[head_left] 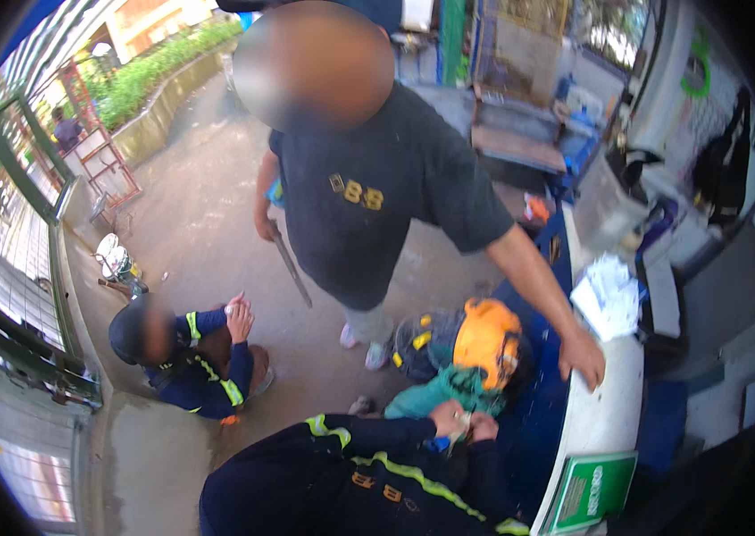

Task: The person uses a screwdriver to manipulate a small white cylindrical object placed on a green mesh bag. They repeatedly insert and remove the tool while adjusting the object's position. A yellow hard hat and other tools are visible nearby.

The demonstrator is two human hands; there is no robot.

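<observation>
Near the lower middle, my left hand (446,416) and my right hand (483,427) are brought close together, fingers closed. Between them is a small pale thing (461,418), too small and blurred to name. Something blue (438,444) shows just below my left hand. Right behind my hands lies a green cloth-like bundle (450,388). Beyond it sits an orange bag or cover (487,344), next to a dark bag with yellow patches (415,343).
A standing person (368,196) holds a long flat blade-like bar (290,266) and rests a hand on the white-topped counter (605,411). Papers (608,297) and a green sign (593,489) lie there. A capped person (194,357) crouches at left beside a low wall (91,295).
</observation>
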